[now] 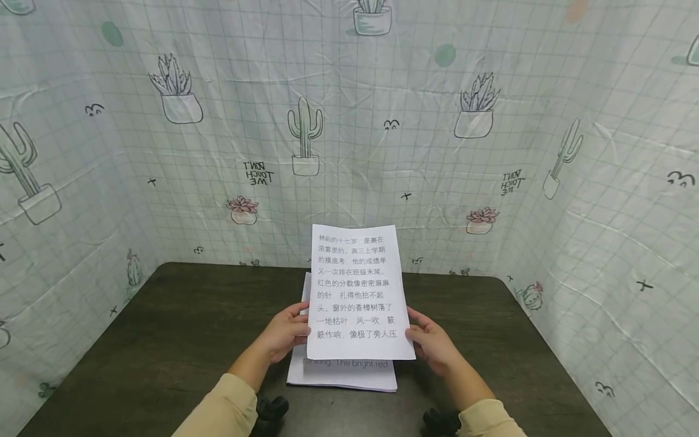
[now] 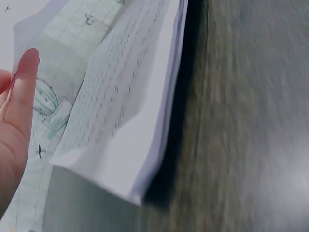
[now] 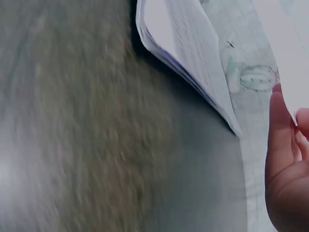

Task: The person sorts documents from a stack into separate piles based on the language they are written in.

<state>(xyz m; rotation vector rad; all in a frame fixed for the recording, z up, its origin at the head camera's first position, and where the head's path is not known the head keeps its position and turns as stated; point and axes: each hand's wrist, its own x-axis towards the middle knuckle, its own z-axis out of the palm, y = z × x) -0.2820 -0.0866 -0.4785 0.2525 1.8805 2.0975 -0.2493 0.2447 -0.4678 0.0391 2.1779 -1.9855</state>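
A sheet of paper [image 1: 355, 291] printed with Chinese text is held up in the head view, its face toward me. My left hand [image 1: 285, 332] pinches its left edge between thumb and fingers. On the opposite edge, my right hand [image 1: 431, 343] pinches it the same way. Below and behind the sheet lies a stack of paper [image 1: 341, 376] on the table, mostly hidden; a line of English print shows near its front. Both wrist views show the stack [image 2: 116, 111] with a gap between it and the raised sheet [image 3: 285, 53].
The dark wooden table [image 1: 180, 340] stretches out on both sides of the stack. A cloth backdrop [image 1: 349, 152] with cactus drawings hangs behind and at both sides. Black objects [image 1: 271, 409] sit beside each sleeve at the near edge.
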